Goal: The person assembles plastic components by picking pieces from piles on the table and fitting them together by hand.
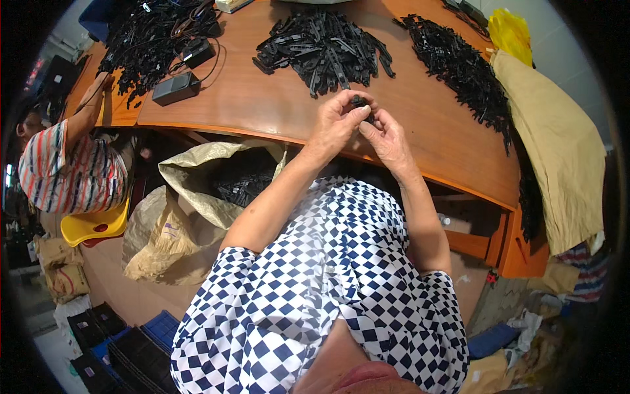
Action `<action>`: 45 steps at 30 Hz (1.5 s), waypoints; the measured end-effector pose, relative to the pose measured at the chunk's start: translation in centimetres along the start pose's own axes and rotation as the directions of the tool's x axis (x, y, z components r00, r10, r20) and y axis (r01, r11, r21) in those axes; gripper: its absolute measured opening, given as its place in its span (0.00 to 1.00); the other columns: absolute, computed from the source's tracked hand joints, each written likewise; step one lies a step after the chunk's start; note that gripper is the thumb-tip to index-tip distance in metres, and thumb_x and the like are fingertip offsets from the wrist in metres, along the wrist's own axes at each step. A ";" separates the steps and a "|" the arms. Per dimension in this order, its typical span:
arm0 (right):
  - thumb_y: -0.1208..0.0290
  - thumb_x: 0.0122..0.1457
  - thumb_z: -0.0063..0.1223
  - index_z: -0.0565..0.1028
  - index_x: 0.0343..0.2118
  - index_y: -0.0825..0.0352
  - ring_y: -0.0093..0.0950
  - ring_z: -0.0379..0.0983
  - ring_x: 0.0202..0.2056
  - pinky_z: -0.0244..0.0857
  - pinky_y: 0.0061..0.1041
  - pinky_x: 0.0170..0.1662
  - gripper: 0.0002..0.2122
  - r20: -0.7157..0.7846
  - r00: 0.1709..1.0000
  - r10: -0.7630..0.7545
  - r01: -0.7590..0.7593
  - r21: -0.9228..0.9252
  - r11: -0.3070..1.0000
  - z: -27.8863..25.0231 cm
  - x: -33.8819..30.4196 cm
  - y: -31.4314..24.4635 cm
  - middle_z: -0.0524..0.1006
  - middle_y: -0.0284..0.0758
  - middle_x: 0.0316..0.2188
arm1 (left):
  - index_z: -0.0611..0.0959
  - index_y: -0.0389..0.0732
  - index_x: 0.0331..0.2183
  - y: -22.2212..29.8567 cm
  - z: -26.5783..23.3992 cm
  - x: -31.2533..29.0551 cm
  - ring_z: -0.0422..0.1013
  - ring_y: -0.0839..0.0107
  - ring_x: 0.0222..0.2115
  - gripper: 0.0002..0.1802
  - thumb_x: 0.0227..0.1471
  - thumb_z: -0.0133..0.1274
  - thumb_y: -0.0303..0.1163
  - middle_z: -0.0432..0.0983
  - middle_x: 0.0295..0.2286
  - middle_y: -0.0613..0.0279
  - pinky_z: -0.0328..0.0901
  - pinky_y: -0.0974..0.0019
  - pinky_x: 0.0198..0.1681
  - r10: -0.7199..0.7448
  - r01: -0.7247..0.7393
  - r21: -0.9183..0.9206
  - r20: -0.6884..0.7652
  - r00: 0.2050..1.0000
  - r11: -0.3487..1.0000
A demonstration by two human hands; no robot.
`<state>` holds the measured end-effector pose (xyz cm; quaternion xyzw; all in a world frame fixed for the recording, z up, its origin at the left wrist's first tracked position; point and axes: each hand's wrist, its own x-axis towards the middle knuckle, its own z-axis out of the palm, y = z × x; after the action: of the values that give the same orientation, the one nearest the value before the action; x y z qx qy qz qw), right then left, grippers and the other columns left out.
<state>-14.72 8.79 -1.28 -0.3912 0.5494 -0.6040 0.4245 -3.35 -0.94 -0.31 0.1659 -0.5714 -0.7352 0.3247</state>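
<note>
My left hand [336, 125] and my right hand [392, 143] meet over the table's near edge, thumbs close together. Between their closed fingers sits a small black plastic part [359, 102], mostly covered by the fingers; its exact kind does not show. Just beyond my left fingertips, a narrow black strip [342, 75] sticks out toward me from the middle pile of black plastic pieces [316, 46].
More black pieces form a left pile [141, 39] and a right pile [459, 69]. Two black adapter boxes [177, 88] with cables lie on the wooden table [262, 108]. Below stands an open woven sack [177, 223] holding black pieces. A co-worker in a striped shirt [75, 167] sits left.
</note>
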 end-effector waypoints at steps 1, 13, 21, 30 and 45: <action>0.63 0.57 0.56 0.66 0.48 0.72 0.17 0.71 0.26 0.64 0.14 0.27 0.21 -0.013 1.000 -0.015 0.016 0.014 1.000 0.0 0.1 0.3 0.72 0.32 0.31 | 0.76 0.36 0.40 0.0 0.0 0.0 0.71 0.76 0.38 0.10 0.54 0.50 0.26 0.76 0.36 0.61 0.66 0.72 0.43 -0.003 0.003 -0.045 0.014 1.000 0.999; 0.68 0.58 0.53 0.72 0.41 0.70 0.16 0.70 0.21 0.64 0.14 0.24 0.12 -0.149 0.989 -0.010 -0.023 -0.216 0.976 1.6 0.2 0.2 0.74 0.30 0.23 | 0.75 0.37 0.41 -1.5 -1.8 0.3 0.71 0.75 0.37 0.12 0.54 0.52 0.30 0.76 0.35 0.61 0.66 0.71 0.43 -0.082 0.084 -0.213 0.019 0.996 0.973; 0.59 0.53 0.56 0.75 0.32 0.70 0.27 0.72 0.30 0.67 0.26 0.32 0.16 -0.185 0.942 -0.280 0.081 -0.684 0.725 -11.2 10.7 1.9 0.77 0.38 0.28 | 0.74 0.38 0.32 0.6 -9.9 6.9 0.72 0.68 0.26 0.06 0.53 0.49 0.30 0.74 0.24 0.56 0.68 0.67 0.27 -0.143 0.195 0.180 -0.267 0.953 0.964; 0.60 0.54 0.49 0.75 0.35 0.65 0.43 0.73 0.40 0.65 0.42 0.42 0.13 -0.190 0.981 -0.036 -0.182 -0.969 0.169 -12.0 14.4 -0.1 0.77 0.43 0.35 | 0.79 0.44 0.35 0.7 -13.2 12.0 0.71 0.52 0.36 0.11 0.48 0.54 0.37 0.73 0.34 0.53 0.66 0.54 0.37 0.185 -0.129 0.988 0.144 0.972 -0.087; 0.76 0.54 0.46 0.70 0.39 0.60 0.41 0.69 0.39 0.67 0.40 0.39 0.10 0.040 0.917 -0.398 -0.003 -0.994 -0.107 -22.4 10.1 1.3 0.70 0.40 0.36 | 0.68 0.40 0.35 1.8 -12.3 9.2 0.72 0.47 0.29 0.12 0.49 0.50 0.32 0.75 0.28 0.46 0.65 0.50 0.32 0.178 -0.134 0.991 0.131 0.975 0.007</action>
<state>-39.03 6.61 -4.53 -0.5651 0.7985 -0.1126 -0.1742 -2.02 -16.29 -1.04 0.2924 -0.9302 -0.0855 0.2047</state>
